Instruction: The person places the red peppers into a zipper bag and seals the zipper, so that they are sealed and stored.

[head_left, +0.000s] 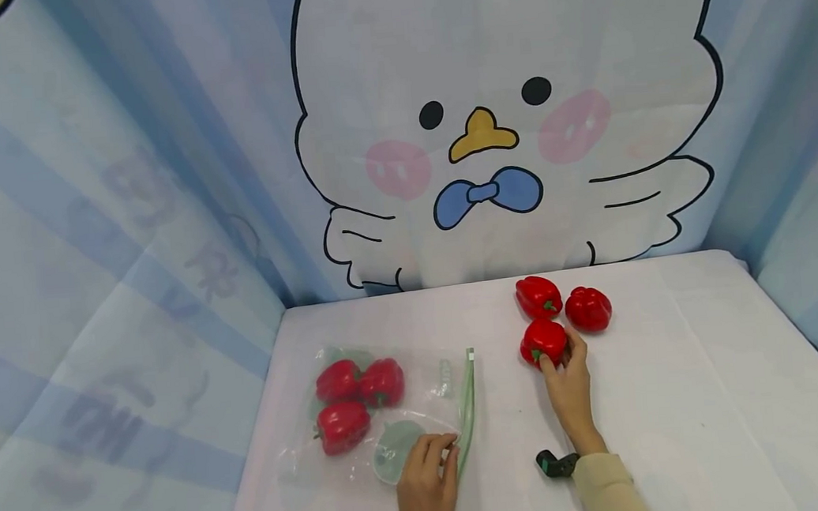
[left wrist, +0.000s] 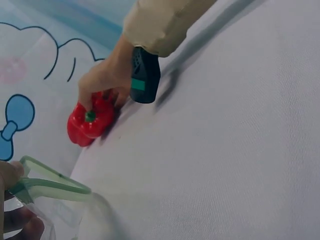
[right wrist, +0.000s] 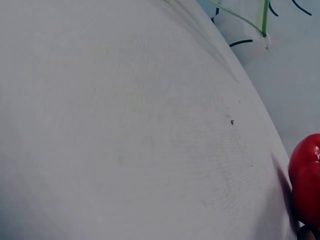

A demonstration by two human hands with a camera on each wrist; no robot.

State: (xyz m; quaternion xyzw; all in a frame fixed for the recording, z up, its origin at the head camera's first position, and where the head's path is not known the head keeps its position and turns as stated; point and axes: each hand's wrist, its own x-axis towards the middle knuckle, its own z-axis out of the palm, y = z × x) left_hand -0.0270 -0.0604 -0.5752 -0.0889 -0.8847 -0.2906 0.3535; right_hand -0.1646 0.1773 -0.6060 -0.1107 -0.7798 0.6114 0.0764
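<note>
Red pepper (head_left: 542,343) pinched in right grip (head_left: 569,383), clear bag (head_left: 426,405) pinched in left grip (head_left: 427,476), blurred curtain lettering (head_left: 214,271)

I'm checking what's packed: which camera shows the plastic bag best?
The head view: nearly the whole bag shows, with three peppers inside. The left wrist view shows mostly its green edge, pinched by the left hand; the right wrist view, only part of that edge.

Cartoon bird (head_left: 490,40) on a blue-and-white curtain (head_left: 227,102)
Behind the white-topped table (head_left: 676,403), it shows pink cheeks (head_left: 574,127), a yellow beak (head_left: 482,138) and a blue bow tie (head_left: 485,193).
</note>
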